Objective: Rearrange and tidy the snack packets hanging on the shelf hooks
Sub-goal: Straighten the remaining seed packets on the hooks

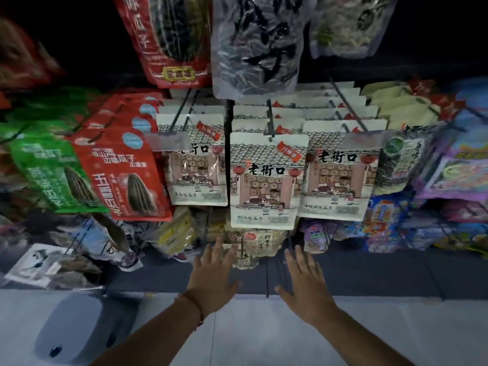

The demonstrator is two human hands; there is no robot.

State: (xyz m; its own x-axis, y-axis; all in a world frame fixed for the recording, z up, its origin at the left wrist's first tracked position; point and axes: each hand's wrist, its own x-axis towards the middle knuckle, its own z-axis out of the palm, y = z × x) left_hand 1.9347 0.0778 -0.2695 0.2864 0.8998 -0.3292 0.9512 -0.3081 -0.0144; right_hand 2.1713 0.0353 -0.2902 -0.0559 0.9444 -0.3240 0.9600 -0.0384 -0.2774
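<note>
The shelf (343, 270) carries rows of hooks, so packets hang face-out in files. Above both hands hang three files of white snack packets (266, 180); the centre file's front packet sits lower and further forward than its neighbours, probably near its hook (270, 120) tip. Up and left of the left hand hang red packets (126, 175) and green packets (52, 175), tilted. The left hand (214, 273) and right hand (303, 278) are released, fingers spread, grasping nothing, just below the centre packet, apparently positioned to square it.
</note>
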